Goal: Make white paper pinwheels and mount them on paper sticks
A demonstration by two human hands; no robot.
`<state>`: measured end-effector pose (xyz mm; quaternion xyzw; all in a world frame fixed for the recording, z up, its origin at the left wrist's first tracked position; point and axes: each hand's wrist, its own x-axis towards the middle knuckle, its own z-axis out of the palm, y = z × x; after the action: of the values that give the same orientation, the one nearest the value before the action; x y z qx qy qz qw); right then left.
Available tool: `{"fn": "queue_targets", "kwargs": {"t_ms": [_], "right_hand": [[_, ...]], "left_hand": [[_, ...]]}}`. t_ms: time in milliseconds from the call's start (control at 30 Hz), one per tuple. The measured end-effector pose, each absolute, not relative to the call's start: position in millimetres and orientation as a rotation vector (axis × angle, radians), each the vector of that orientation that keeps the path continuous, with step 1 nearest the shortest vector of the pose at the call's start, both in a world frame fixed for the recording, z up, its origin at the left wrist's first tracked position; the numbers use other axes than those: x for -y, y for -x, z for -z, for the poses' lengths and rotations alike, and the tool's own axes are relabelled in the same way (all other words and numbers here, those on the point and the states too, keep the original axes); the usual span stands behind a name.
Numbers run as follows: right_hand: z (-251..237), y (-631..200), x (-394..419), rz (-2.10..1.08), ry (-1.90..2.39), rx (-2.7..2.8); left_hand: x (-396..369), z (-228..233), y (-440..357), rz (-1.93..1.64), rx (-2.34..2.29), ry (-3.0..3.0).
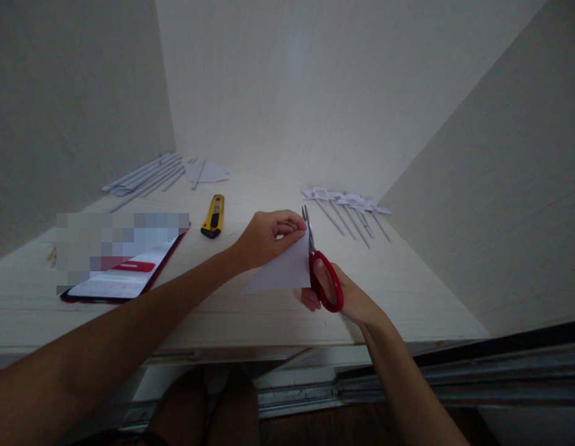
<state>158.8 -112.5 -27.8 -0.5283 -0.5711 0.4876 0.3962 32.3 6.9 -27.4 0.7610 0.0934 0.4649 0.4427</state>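
My left hand [274, 234] pinches the upper corner of a white triangular piece of paper [285, 269], which hangs above the table. In my right hand [336, 286] are scissors with red handles [332, 291], thumb through one loop. Their metal blades point away from me along the paper's right edge, close to my left fingertips. Whether the blades are biting into the paper I cannot tell. A yellow utility knife [213, 215] lies on the table to the left of my left hand.
On the whitish table [250, 319], rolled paper sticks [152, 176] lie at the back left near a paper piece [213, 172]. Several sticks with folded paper tops [347, 201] lie back right. A tablet-like device [129, 282] rests at left. Walls [278, 93] enclose the table.
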Motion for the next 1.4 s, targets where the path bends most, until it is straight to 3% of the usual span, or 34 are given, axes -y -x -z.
{"fn": "queue_targets", "kwargs": {"t_ms": [700, 1200, 1400], "right_hand": [[38, -177, 96, -1.067, 1.198, 1.137], [32, -160, 95, -0.992, 1.158, 1.041], [34, -147, 90, -0.817, 1.149, 1.075]], "left_hand": [[-12, 28, -33, -1.252, -0.111, -1.925], [-17, 29, -30, -1.192, -0.300, -1.594], [-19, 30, -32, -1.285, -0.424, -1.567]]}}
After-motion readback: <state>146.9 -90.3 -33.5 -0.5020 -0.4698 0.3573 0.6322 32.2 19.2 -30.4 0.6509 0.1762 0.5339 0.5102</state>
